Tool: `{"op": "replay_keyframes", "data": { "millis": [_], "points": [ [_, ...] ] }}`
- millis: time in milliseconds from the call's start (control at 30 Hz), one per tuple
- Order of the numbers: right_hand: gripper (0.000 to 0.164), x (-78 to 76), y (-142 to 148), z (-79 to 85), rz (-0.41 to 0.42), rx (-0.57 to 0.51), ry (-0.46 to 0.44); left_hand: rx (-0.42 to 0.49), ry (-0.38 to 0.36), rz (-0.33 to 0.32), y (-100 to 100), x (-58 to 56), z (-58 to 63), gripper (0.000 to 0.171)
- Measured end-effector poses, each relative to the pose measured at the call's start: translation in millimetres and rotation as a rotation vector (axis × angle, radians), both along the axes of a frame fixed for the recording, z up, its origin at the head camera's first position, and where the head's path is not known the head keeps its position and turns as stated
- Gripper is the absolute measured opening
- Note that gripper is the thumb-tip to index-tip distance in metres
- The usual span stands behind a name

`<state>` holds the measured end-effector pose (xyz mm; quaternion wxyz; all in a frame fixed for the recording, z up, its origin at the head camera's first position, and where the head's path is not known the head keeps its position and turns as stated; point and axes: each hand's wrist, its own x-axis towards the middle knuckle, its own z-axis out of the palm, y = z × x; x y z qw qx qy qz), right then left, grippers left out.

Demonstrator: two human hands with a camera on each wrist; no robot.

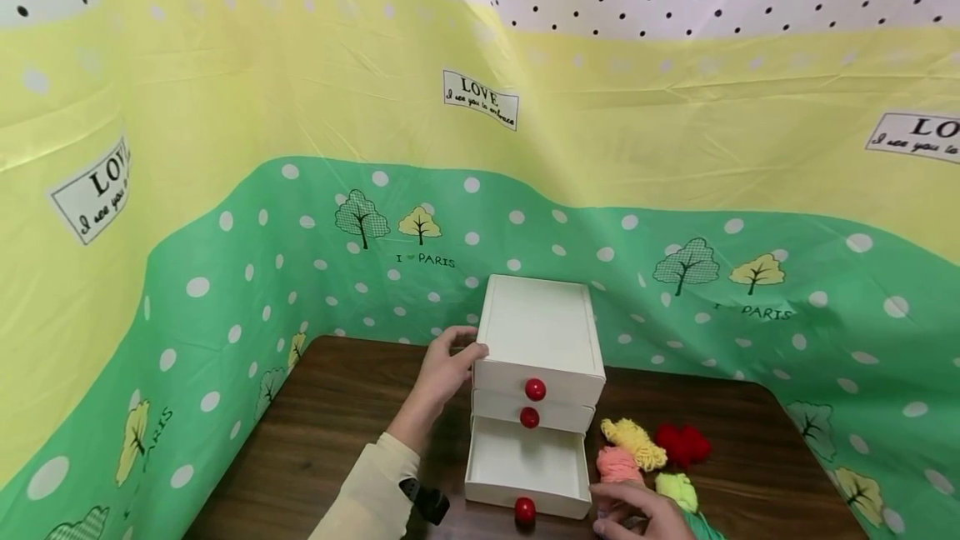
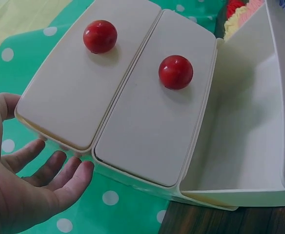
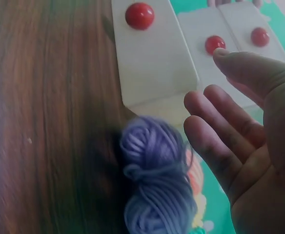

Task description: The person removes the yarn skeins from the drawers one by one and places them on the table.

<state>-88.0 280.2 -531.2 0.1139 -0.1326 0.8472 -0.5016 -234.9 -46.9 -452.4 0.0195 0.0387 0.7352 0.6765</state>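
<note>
A white box of three drawers (image 1: 538, 323) has round red knobs. Its bottom drawer (image 1: 525, 452) is pulled out, with a bare floor; the upper two are closed. My left hand (image 1: 447, 369) is at the box's upper left edge, thumb on the top edge and fingers spread along the side. Beside the pulled-out drawer's right front corner is my right hand (image 1: 641, 511), fingers loosely bent and nothing between them. Near it, in the right wrist view, lies a purple yarn skein (image 3: 157, 170). Pink yarn (image 1: 618, 465) lies just beyond the right hand.
Yellow yarn (image 1: 633, 442), red yarn (image 1: 682, 444), lime yarn (image 1: 677, 490) and teal yarn (image 1: 705, 527) lie right of the box on the dark wooden table (image 1: 300, 457). A patterned curtain (image 1: 405, 290) hangs behind and around the table.
</note>
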Motion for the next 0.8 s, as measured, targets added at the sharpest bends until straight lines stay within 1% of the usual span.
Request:
{"op": "replay_keyframes", "data": {
  "millis": [33, 133, 233, 367, 433, 500, 600, 700, 800],
  "points": [
    [0.041, -0.8, -2.1, -0.8, 0.010, -0.006, -0.010, 0.001, 0.002, 0.002, 0.2, 0.1, -0.3, 0.048],
    [0.038, -2.1, -7.0, -4.1, 0.053, -0.021, 0.030, 0.004, 0.005, 0.011, 1.7, 0.4, -1.0, 0.048],
    [0.034, -3.5, -12.3, -7.6, 0.041, -0.014, 0.042, 0.003, 0.010, 0.017, 1.6, 0.9, -1.7, 0.048],
    [0.029, -4.4, -14.3, -9.6, 0.041, -0.031, 0.008, 0.001, 0.013, 0.016, 1.9, 1.1, -2.4, 0.049],
    [0.029, -4.8, -14.3, -10.2, 0.074, -0.058, -0.003, 0.003, 0.012, 0.017, 2.0, 1.0, -2.6, 0.050],
    [0.030, -5.2, -14.4, -11.7, 0.124, -0.084, -0.002, 0.003, 0.012, 0.017, 1.9, 0.9, -2.7, 0.050],
    [0.031, -5.2, -16.4, -14.2, 0.178, -0.113, -0.028, -0.001, 0.011, 0.013, 1.9, 0.6, -3.2, 0.050],
    [0.032, -4.4, -21.4, -16.3, 0.184, -0.111, -0.062, -0.005, 0.016, 0.011, 1.7, 0.3, -4.0, 0.050],
    [0.033, -3.5, -27.9, -18.4, 0.154, -0.116, -0.102, -0.006, 0.023, 0.009, 1.7, -0.5, -5.0, 0.049]
  ]
}}
